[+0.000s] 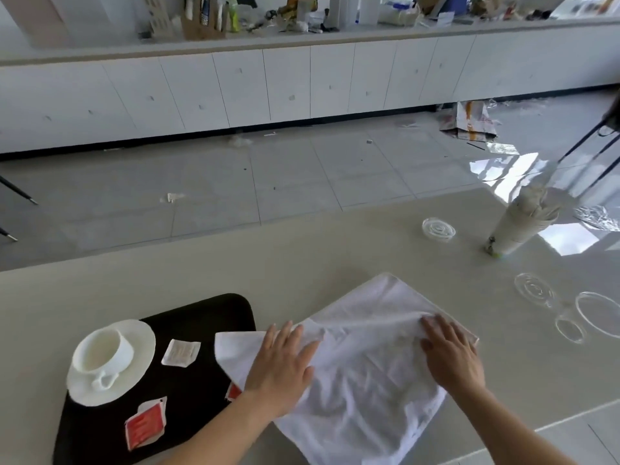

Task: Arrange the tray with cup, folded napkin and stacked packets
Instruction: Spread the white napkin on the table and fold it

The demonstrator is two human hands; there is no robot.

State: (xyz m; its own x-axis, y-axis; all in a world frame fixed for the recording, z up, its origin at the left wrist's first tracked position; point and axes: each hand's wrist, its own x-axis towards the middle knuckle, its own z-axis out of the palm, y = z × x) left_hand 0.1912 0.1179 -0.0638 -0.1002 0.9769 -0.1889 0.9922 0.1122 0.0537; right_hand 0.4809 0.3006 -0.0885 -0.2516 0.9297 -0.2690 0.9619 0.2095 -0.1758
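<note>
Head view: napkin [369, 380] is lower centre of frame, spread on the table [302, 256] and rumpled, with a raised crease running across its upper part. Its left corner laps over the right edge of the black tray [201, 317].

Left hand [281, 360] lies flat on the napkin's left part, fingers straight and spread, gripping nothing. Right hand [453, 357] rests palm-down on the napkin's right part, fingertips at the crease. Its fingers look extended, pressing rather than pinching.

Tray sits lower left. On it, the white cup [100, 350] stands on its saucer [141, 337] at the tray's left side. White packet [181, 353] is just right of the saucer. Red packet [146, 427] is below the saucer, near the tray's lower edge. Second red packet [234, 392] is mostly hidden under the napkin corner and left wrist. Packets lie apart, not stacked.

Right side of frame: clear plastic lids [438, 228] scattered on the table, and a pale tilted tube-like object [516, 226], too blurred to identify.
</note>
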